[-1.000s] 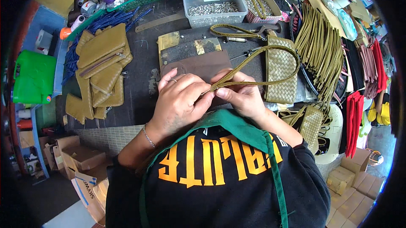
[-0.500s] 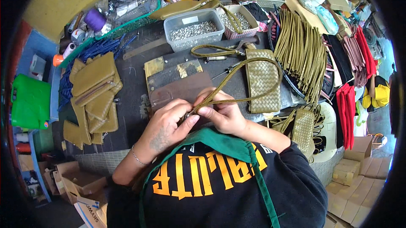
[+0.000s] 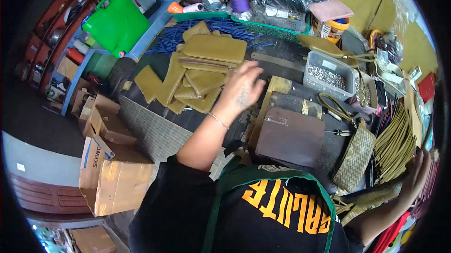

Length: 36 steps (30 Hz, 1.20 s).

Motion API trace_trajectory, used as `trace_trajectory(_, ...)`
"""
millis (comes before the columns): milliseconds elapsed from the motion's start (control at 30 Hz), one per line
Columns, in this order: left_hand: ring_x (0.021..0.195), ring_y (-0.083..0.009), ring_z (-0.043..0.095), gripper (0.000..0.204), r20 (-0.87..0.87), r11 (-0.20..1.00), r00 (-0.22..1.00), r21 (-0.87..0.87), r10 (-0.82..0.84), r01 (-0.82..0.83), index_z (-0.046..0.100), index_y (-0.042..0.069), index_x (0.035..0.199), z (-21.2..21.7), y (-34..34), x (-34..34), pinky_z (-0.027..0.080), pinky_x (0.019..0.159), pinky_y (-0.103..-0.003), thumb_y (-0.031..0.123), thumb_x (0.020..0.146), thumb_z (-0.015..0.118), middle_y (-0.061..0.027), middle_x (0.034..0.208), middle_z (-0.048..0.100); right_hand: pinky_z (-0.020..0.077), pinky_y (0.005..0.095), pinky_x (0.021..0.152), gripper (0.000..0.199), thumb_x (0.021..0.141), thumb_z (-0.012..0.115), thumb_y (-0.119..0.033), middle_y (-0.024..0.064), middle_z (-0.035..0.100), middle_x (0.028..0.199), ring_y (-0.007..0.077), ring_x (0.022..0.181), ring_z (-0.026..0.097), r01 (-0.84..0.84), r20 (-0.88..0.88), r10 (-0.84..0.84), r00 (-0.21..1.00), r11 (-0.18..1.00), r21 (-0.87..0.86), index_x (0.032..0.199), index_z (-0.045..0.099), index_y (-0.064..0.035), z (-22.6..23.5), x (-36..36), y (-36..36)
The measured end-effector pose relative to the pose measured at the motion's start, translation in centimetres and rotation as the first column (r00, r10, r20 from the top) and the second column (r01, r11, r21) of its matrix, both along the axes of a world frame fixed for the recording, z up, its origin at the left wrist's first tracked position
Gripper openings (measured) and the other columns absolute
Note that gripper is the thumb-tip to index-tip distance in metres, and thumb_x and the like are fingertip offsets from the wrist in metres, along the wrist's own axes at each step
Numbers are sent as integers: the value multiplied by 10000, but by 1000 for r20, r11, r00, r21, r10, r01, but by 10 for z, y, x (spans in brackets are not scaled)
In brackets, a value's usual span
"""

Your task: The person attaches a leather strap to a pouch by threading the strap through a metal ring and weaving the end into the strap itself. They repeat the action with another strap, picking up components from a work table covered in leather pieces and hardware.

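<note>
The stack of olive leather pieces (image 3: 206, 72) lies on the surface just beyond the left hand (image 3: 242, 91), whose grip is released, fingers spread, apparently mid-reach, while the right hand (image 3: 418, 173) touches olive straps (image 3: 392, 145), grip unclear.

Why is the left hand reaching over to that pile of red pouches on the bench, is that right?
Not quite: the pouches are olive green, not red. The head view shows the left hand stretched out, open, over that pile on the bench.
</note>
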<state>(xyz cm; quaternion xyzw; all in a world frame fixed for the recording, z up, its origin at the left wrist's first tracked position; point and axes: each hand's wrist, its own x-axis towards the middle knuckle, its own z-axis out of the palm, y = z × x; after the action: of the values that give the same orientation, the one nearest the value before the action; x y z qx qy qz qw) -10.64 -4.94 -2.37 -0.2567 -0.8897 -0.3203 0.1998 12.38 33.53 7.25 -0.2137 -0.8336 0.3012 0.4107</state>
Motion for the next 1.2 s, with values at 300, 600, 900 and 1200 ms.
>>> trace_trajectory(300, 1195, -267, 332, 363, -50, 740, 904, -556, 426, -379, 534, 165, 1105, -53, -75, -108, 206, 958, -571, 81, 754, 490, -39, 1210, 448, 406, 379, 799, 353, 839, 499, -288, 197, 545, 1014, 344, 958, 514, -90, 427, -55, 903, 946, 312, 1020, 543, 12, -121, -97, 5)
trace_trajectory(600, 906, -279, 545, 99, -7, 892, 977, -407, 213, -197, 660, 132, 779, -55, -101, -156, 422, 787, -378, 163, 718, 590, -81, 887, 602, 440, 328, 716, 322, 725, 646, -173, 147, 587, 912, 269, 814, 564, -467, 431, 436, 790, 884, -38, 986, 562, -5, -88, -56, -73)
trace_trajectory(900, 702, -242, 550, 86, -582, 994, 807, -29, -100, 102, 589, 87, 675, 24, 9, -41, 431, 598, -357, 17, 654, 543, -70, 773, 600, 432, 326, 793, 482, 828, 511, -389, 115, 580, 1006, 232, 901, 570, -570, -148, 823, 548, 238, -786, 1139, 474, -22, -141, -58, -101)
trace_trajectory(1200, 944, -209, 505, 227, -71, 642, 644, -219, -761, 735, 611, 51, 879, -26, 82, 89, 358, 858, -388, 122, 666, 649, -68, 962, 550, 407, 275, 848, 434, 715, 570, -15, 92, 558, 1052, 149, 940, 534, -603, -440, 656, 613, 30, -797, 1135, 465, 5, -128, -77, -96)
